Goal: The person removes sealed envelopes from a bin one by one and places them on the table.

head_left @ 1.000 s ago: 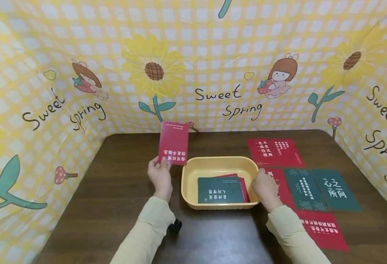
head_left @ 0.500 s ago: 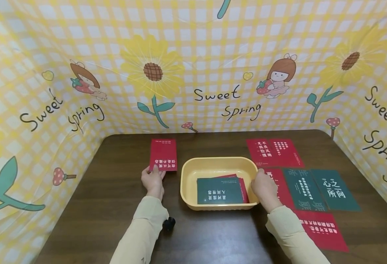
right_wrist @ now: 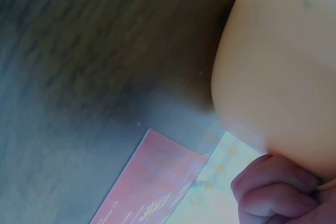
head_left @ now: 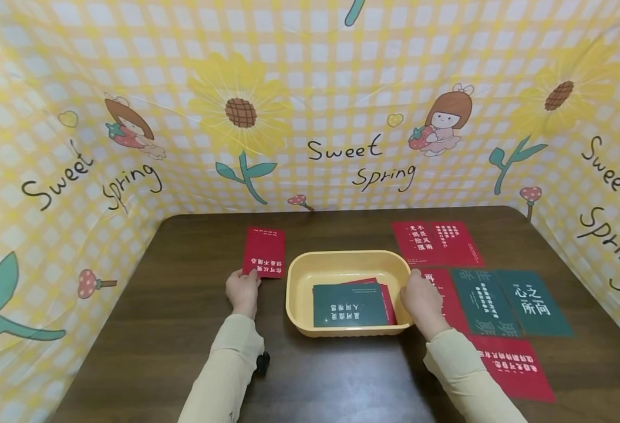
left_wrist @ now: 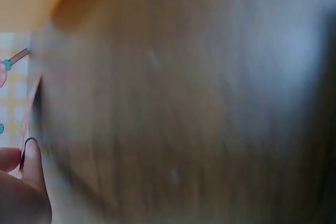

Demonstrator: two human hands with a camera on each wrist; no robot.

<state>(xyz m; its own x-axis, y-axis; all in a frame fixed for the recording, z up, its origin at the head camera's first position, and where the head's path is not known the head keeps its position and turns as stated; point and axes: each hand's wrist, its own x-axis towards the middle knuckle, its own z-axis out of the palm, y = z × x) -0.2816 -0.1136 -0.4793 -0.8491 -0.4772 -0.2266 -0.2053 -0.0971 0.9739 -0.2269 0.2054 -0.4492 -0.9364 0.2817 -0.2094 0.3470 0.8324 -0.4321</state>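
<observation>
My left hand [head_left: 243,292] pinches the near edge of a red card [head_left: 265,249] printed with white characters, low over the table's left side. In the left wrist view the card [left_wrist: 30,109] shows nearly edge-on and tilted, between thumb and finger. My right hand [head_left: 422,299] grips the right rim of a yellow plastic basin [head_left: 300,279]; its curled fingers [right_wrist: 278,190] show against the basin's outer wall [right_wrist: 283,77] in the right wrist view. Inside the basin lies a green card [head_left: 349,305] on top of red ones, which are mostly hidden.
Right of the basin, several red and green cards lie flat on the brown wooden table [head_left: 183,294], including a green card [head_left: 539,302] and a red card [head_left: 521,367]. My right hand partly covers one red card [head_left: 442,288]. A yellow checked cloth [head_left: 341,76] surrounds the table's back and sides.
My left hand has carried the red card left and down, from beside the basin's left rim to low over the table. My right hand has stayed on the basin's rim.
</observation>
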